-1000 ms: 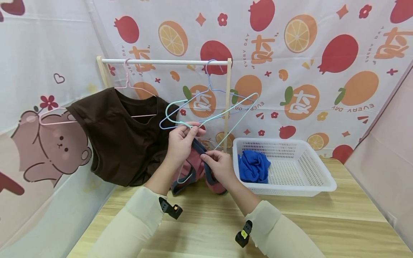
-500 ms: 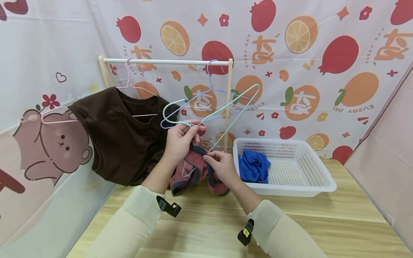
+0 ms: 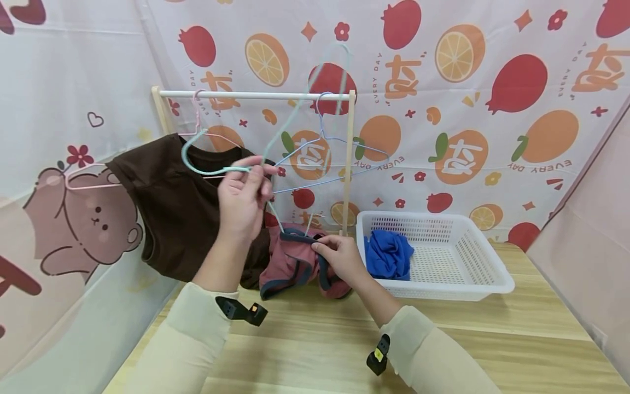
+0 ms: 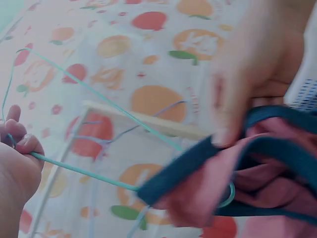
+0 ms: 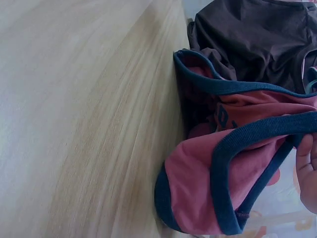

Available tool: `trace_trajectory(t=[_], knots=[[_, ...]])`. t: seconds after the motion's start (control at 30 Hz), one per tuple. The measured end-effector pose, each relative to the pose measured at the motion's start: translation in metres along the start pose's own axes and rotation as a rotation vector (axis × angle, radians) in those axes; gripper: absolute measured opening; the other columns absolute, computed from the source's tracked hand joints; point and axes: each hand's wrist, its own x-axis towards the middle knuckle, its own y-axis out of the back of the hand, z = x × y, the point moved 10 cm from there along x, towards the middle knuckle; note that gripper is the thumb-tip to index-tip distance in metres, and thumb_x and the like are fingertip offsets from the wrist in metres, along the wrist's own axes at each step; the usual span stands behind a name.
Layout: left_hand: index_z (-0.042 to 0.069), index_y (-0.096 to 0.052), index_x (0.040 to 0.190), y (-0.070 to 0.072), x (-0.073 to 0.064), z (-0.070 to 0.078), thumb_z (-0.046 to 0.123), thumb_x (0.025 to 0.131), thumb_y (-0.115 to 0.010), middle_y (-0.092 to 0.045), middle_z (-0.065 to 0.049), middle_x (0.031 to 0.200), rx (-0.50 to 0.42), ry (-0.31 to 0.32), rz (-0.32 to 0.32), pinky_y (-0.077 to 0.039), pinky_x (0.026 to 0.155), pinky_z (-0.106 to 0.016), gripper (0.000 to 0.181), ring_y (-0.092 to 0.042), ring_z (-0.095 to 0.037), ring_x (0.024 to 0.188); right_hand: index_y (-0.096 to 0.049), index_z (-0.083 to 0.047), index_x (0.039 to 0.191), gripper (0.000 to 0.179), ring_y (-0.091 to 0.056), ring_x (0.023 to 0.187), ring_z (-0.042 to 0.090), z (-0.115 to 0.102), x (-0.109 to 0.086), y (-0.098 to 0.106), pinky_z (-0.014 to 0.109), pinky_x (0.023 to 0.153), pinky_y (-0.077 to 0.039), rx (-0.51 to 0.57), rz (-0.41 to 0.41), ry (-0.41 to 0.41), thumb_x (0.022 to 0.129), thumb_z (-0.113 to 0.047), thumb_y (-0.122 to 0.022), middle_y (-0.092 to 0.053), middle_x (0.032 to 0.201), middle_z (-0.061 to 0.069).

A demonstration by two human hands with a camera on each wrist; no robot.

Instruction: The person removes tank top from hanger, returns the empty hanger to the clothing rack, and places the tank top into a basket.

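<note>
In the head view my left hand (image 3: 241, 205) grips a mint-green wire hanger (image 3: 209, 173) at the base of its hook. The hanger is tilted, with one shoulder end pointing up and the other end down inside a pink garment (image 3: 290, 257) with dark teal trim. My right hand (image 3: 343, 258) pinches the garment's trimmed edge, right of where the hanger enters. The left wrist view shows the hanger's lower end curving inside the pink cloth (image 4: 190, 206). In the right wrist view the garment (image 5: 195, 163) hangs bunched against the wooden table (image 5: 89, 119).
A brown sleeveless top (image 3: 182, 208) hangs on a pink hanger (image 3: 91, 187) from a rack (image 3: 350, 158) at the back left. A bare blue hanger (image 3: 322, 126) hangs near the rack's right post. On the right stands a white basket (image 3: 443, 288) holding a blue cloth (image 3: 386, 254).
My left hand has moved left and up, swinging the hanger so its free end points upward, while its other end sits in the garment. The right hand has barely moved, still pinching the trim.
</note>
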Motion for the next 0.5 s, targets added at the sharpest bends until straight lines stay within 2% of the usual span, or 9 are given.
trace_trajectory(t=[0.07,0.17,0.27,0.4,0.5], knots=[[0.000,-0.061,0.109,0.008,0.006,0.015,0.005,0.098,-0.056,-0.072,-0.011,0.084,-0.043,-0.025,0.033,-0.034,0.048,-0.020,0.013,-0.045,-0.013,0.050,-0.077,-0.011,0.090,0.015,-0.058,0.065,0.009,0.002,0.000,0.000,0.024,0.059,-0.045,-0.002,-0.004,-0.003,0.090,-0.025,-0.073,-0.069,0.072,-0.001],[-0.005,-0.060,0.109,0.021,0.014,0.040,0.004,0.096,-0.059,-0.069,-0.017,0.082,-0.108,-0.060,0.077,-0.036,0.047,-0.022,0.016,-0.044,-0.016,0.050,-0.077,-0.011,0.091,0.016,-0.057,0.063,0.009,0.006,0.001,-0.001,0.023,0.057,-0.045,-0.002,-0.015,-0.013,0.090,-0.026,-0.072,-0.068,0.071,-0.001],[-0.010,-0.058,0.109,0.033,0.019,0.066,0.004,0.093,-0.063,-0.068,-0.020,0.079,-0.082,-0.110,0.115,-0.037,0.046,-0.023,0.021,-0.043,-0.017,0.050,-0.077,-0.010,0.092,0.016,-0.057,0.063,0.009,0.009,0.000,0.000,0.023,0.057,-0.045,0.002,-0.016,-0.027,0.090,-0.026,-0.073,-0.067,0.071,-0.002],[-0.012,-0.063,0.105,0.047,0.022,0.092,0.005,0.091,-0.066,-0.067,-0.016,0.072,0.125,-0.171,0.164,-0.035,0.047,-0.021,0.022,-0.040,-0.017,0.050,-0.077,-0.010,0.092,0.015,-0.057,0.061,0.011,0.010,0.000,0.003,0.025,0.053,-0.046,0.014,-0.001,-0.034,0.089,-0.025,-0.073,-0.065,0.069,-0.002],[-0.012,-0.067,0.099,0.059,0.024,0.100,0.002,0.091,-0.066,-0.065,-0.012,0.067,0.247,-0.182,0.207,-0.031,0.046,-0.019,0.016,-0.039,-0.016,0.049,-0.077,-0.011,0.092,0.015,-0.056,0.055,0.017,0.011,0.001,0.003,0.029,0.048,-0.046,0.028,-0.001,-0.039,0.090,-0.026,-0.073,-0.063,0.066,-0.002]])
